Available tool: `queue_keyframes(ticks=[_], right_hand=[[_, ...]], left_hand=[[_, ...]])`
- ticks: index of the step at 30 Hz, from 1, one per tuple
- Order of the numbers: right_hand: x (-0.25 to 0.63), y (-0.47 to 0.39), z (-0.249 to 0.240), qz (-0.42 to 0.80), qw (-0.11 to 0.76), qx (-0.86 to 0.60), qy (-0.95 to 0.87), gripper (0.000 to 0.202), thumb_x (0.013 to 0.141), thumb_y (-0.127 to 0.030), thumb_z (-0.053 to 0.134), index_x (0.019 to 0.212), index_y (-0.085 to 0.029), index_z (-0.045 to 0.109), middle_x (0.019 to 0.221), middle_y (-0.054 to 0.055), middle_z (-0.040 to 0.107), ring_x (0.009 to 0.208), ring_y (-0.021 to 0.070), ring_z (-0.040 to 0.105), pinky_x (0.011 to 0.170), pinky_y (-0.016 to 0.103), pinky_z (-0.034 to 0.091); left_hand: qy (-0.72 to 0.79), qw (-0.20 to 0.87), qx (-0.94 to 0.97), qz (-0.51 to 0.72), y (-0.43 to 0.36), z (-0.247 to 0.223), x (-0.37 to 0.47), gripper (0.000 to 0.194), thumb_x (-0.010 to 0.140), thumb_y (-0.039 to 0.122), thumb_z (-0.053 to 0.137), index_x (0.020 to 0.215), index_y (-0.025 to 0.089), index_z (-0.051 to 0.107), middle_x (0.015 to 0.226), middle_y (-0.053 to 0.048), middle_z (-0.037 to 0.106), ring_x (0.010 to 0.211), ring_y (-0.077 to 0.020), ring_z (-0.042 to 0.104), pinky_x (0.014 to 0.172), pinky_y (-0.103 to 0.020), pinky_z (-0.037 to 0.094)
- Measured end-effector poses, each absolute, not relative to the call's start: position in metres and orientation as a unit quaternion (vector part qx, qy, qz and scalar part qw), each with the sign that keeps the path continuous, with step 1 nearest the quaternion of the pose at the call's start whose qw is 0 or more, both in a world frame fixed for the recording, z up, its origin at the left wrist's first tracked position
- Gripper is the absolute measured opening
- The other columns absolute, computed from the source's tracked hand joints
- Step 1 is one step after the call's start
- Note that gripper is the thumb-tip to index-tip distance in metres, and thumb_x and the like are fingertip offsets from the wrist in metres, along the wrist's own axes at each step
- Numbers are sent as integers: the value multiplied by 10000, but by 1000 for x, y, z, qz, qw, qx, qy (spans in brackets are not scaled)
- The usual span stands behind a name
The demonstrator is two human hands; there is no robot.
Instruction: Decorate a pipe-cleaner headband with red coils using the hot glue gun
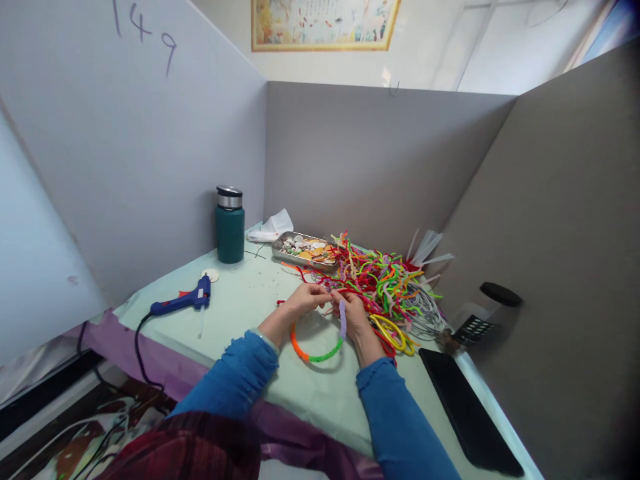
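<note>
Orange, green and lilac fuzz covers a slim ring (pixel 325 358) in blocks of plain colour, the orange on the left, green along the near curve and lilac up the right side. It is held just above the pale table (pixel 235 300), in front of a tangled pile of fuzzy stems (pixel 385 277). The left hand (pixel 305 299) and right hand (pixel 354 313) pinch narrowly at its far side, fingertips close together, partly hiding that stretch.

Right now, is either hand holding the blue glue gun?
No, the blue glue gun lies on the table, while the left hand and right hand are at the fuzzy multicoloured loop.
</note>
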State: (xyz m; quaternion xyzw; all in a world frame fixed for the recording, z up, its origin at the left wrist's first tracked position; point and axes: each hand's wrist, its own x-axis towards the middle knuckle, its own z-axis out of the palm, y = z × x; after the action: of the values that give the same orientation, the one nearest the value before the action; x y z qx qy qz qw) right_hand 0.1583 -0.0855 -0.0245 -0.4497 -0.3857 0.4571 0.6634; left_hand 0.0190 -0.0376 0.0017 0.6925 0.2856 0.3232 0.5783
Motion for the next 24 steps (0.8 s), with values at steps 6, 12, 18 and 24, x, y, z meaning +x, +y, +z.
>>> queue_keyframes(ticks=[6,12,18,24], right_hand=[[161,-84,-29,456,667,-441,-391,309,562,-424,766,694,-182,627,484,-55,495,433,85,394,428,230,323],[164,-81,-36,446,665,-447,-399,293,562,-429,766,698,-198,647,516,-44,528,457,97,424,450,238,343],[166,-80,-38,434,668,-460,-393,268,568,-429,753,682,-203,665,550,-36,573,484,105,458,464,239,362],[164,-83,-29,418,679,-477,-370,267,574,-410,747,676,-183,649,499,-39,551,462,108,447,447,243,334]], left_hand=[[288,634,619,362,-42,11,18,337,631,321,687,898,124,631,542,31,528,415,-44,349,424,-195,205],[307,659,580,367,-43,13,17,304,602,293,726,820,89,667,549,3,561,415,-38,360,413,-204,191],[314,675,563,359,-43,13,18,270,613,265,735,805,96,650,532,15,555,386,-25,336,395,-200,179],[323,656,604,317,-40,7,16,261,622,323,715,737,110,621,522,26,516,352,-19,284,366,-207,130]])
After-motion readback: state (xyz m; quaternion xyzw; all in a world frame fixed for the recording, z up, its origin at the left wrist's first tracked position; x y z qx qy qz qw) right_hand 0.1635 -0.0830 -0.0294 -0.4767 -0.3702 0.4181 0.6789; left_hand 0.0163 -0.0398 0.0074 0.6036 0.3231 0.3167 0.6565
